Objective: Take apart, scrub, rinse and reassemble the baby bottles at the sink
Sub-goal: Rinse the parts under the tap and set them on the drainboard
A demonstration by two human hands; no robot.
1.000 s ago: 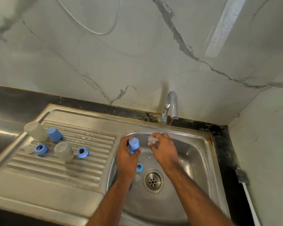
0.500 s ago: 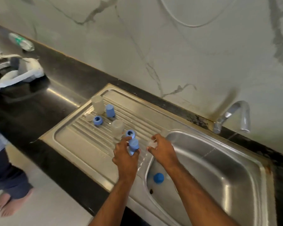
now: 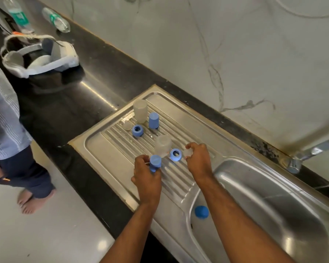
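At centre frame the left hand (image 3: 147, 179) grips a blue cap (image 3: 155, 162) over the ribbed drainboard (image 3: 179, 179), while the right hand (image 3: 198, 160) pinches a clear teat (image 3: 188, 153) beside a blue ring (image 3: 175, 154) and an upturned bottle (image 3: 163, 146). A second ago both hands were over the basin (image 3: 273, 205) by the tap; rinsing of these parts looks finished, and they are likely being set to drain. Another cap (image 3: 201, 212) lies in the basin.
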